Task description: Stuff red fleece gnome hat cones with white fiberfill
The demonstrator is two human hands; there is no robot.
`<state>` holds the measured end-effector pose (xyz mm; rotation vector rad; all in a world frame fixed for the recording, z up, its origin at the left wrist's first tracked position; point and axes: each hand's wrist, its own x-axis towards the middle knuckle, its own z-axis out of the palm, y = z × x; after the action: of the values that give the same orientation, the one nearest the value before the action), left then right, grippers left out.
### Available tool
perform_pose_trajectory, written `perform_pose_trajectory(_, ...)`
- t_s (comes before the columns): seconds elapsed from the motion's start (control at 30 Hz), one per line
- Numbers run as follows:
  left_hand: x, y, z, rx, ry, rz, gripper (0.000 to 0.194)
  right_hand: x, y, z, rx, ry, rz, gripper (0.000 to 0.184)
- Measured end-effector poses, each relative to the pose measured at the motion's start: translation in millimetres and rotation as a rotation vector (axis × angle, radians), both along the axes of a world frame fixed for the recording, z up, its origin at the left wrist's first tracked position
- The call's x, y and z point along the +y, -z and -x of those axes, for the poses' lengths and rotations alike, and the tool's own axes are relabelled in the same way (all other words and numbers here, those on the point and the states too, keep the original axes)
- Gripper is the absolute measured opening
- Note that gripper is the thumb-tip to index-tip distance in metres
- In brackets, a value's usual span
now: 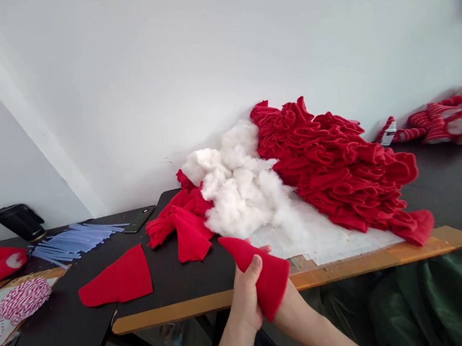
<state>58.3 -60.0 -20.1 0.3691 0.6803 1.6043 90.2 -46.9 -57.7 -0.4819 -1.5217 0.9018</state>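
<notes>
A red cone-shaped fabric piece (262,277), like a small hat, is held in front of me at the table's edge, its tip toward the upper left. My left hand (246,295) grips its left side with the thumb pressed on the front. My right hand (289,305) meets the cone's wide lower-right end; its fingers are hidden by the fabric, and I cannot tell whether they are inside or behind it. Just beyond lies a heap of white fluffy stuffing (243,193). A flat red piece (120,278) lies to the left.
A tall pile of red fabric pieces (329,168) leans against the wall, with smaller red pieces (186,216) left of the stuffing. Blue strips (77,241), a black cup (19,221) and red-white twine (23,300) lie left. Striped items (452,119) and a small bottle (388,133) are right.
</notes>
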Motion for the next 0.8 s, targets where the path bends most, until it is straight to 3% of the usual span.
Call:
perform_pose_trajectory(0.07, -2.3, 2.1, -5.4, 0.039, -0.003, -0.009, 0.059, 3.0, 3.6, 24.7, 0.173, 0.077, 0.052, 0.068)
perform_pose_trajectory(0.13, 0.2, 2.5, -5.0, 0.035, -0.023, -0.022, 0.054, 7.2, 3.5, 30.4, 0.297, 0.075, 0.048, 0.059)
perform_pose_trajectory(0.2, 5.5, 0.3, 0.3, 0.018, -0.068, 0.002, 0.046, 10.5, -0.2, 12.0, 0.191, 0.003, -0.025, 0.050)
perform_pose_trajectory(0.27, 10.9, -3.8, 7.1, 0.010, -0.149, 0.037, 0.040, 11.6, -4.8, -22.9, -0.075, -0.081, -0.116, 0.041)
perform_pose_trajectory(0.33, 14.6, -8.6, 11.8, -0.011, -0.212, 0.037, 0.038, 10.3, -6.9, -57.3, -0.223, -0.039, -0.211, 0.040)
perform_pose_trajectory(0.4, 15.9, -12.3, 13.4, -0.066, -0.226, 0.021, 0.038, 7.7, -5.5, -74.7, -0.323, 0.177, -0.411, 0.034)
perform_pose_trajectory(0.47, 15.2, -13.9, 12.7, -0.119, -0.215, 0.031, 0.039, 6.3, -3.6, -67.1, -0.499, 0.517, -0.604, 0.029)
perform_pose_trajectory(0.53, 13.1, -13.2, 10.9, -0.132, -0.186, 0.037, 0.044, 7.3, -4.6, -38.1, -0.678, 0.840, -0.641, 0.039)
perform_pose_trajectory(0.6, 10.1, -11.2, 8.8, -0.109, -0.145, 0.006, 0.050, 9.7, -9.4, -1.1, -0.675, 1.057, -0.501, 0.054)
perform_pose_trajectory(0.63, 8.5, -10.2, 7.8, -0.090, -0.132, -0.016, 0.053, 10.8, -12.5, 15.3, -0.535, 1.035, -0.389, 0.056)
perform_pose_trajectory(0.67, 6.8, -9.3, 6.7, -0.070, -0.125, -0.036, 0.055, 11.5, -15.4, 28.0, -0.302, 0.899, -0.291, 0.058)
perform_pose_trajectory(0.73, 3.1, -8.7, 4.7, -0.042, -0.112, -0.064, 0.060, 11.1, -18.6, 39.3, 0.298, 0.380, -0.128, 0.051)
perform_pose_trajectory(0.77, 1.1, -9.1, 3.7, -0.035, -0.103, -0.071, 0.062, 10.3, -18.6, 38.6, 0.502, 0.090, -0.094, 0.045)
perform_pose_trajectory(0.8, -1.0, -9.9, 2.8, -0.031, -0.091, -0.078, 0.064, 9.1, -17.7, 35.2, 0.577, -0.120, -0.103, 0.042)
